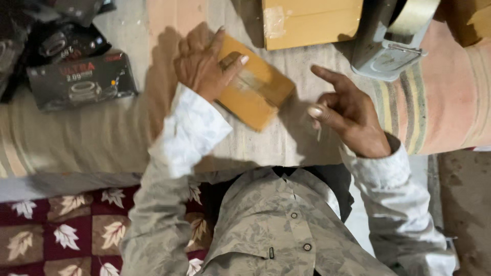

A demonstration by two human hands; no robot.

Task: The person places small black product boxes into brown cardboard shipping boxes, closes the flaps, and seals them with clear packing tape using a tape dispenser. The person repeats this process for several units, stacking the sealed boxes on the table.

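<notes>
Your left hand lies flat, fingers spread, pressing a small tan cardboard box onto the striped woven cloth. Your right hand hovers beside it, half-open, empty, forefinger out. The glossy taped box could slide on the soft cloth if your pressure slackens. A grey tape dispenser sits nearby.
</notes>
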